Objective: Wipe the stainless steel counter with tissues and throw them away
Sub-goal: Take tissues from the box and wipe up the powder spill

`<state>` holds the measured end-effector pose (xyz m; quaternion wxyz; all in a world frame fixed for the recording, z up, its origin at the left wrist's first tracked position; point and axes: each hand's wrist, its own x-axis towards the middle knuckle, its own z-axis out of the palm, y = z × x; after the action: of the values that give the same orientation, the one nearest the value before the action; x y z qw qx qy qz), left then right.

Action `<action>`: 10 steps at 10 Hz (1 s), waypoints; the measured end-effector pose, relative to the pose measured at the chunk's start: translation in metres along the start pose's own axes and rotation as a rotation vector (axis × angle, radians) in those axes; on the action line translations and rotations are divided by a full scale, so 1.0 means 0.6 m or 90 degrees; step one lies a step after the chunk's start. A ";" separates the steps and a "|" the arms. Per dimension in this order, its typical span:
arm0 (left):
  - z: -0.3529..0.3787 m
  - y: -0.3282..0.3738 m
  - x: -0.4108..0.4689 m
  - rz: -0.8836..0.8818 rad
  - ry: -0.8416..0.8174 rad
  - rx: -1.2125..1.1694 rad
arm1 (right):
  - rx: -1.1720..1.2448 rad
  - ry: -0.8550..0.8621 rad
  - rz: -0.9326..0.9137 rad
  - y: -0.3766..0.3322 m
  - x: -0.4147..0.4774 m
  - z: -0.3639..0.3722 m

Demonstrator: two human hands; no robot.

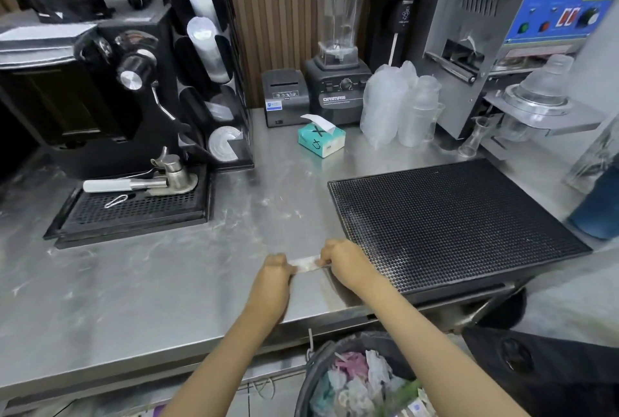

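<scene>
- Right beside the near-left corner of the black rubber mat, both hands are down low over the steel tabletop with one tissue stretched between them.
- Left hand has its grip closed on the tissue's left end, and the right hand is pinched shut on the right end. Looks to me like it's being pulled flat or folded so it makes a wider wiping pad. I can't tell if it's actually touching the steel.
- Streaky smears show all over the tabletop left of the mat, so I'd say the wiping is barely started, if at all.
- Teal tissue box sits behind the mat's far-left corner with a fresh sheet poking up, easy to grab the next one.
- Bin with a black liner is parked below the tabletop edge, in front of the mat. Pretty handy, used tissues can just drop straight down.
</scene>
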<state>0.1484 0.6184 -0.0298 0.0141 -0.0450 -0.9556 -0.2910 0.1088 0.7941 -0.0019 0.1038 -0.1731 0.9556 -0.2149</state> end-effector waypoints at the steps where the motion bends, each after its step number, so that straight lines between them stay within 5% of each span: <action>1: 0.018 0.031 -0.089 0.039 -0.013 -0.028 | 0.010 -0.010 -0.011 0.016 -0.089 0.023; 3: 0.068 0.071 -0.185 0.062 -0.122 -0.037 | -0.005 -0.060 0.004 0.074 -0.214 0.061; 4: 0.050 0.101 -0.174 0.063 -0.113 -0.053 | -0.002 0.013 0.029 0.073 -0.244 0.049; 6: 0.004 0.117 -0.120 0.209 0.088 0.008 | 0.046 0.200 -0.006 0.036 -0.218 -0.011; 8: 0.007 0.067 -0.048 0.011 0.050 0.046 | -0.110 0.085 -0.011 -0.005 -0.113 0.000; 9: 0.028 0.054 -0.073 0.015 0.077 0.069 | -0.119 0.090 -0.021 -0.007 -0.130 0.027; 10: 0.039 0.070 -0.119 0.060 -0.006 0.060 | -0.099 0.089 -0.035 0.012 -0.182 0.041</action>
<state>0.2233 0.6603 -0.0298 0.0252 -0.0909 -0.9651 -0.2443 0.2138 0.8319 -0.0135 0.0173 -0.1914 0.9691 -0.1544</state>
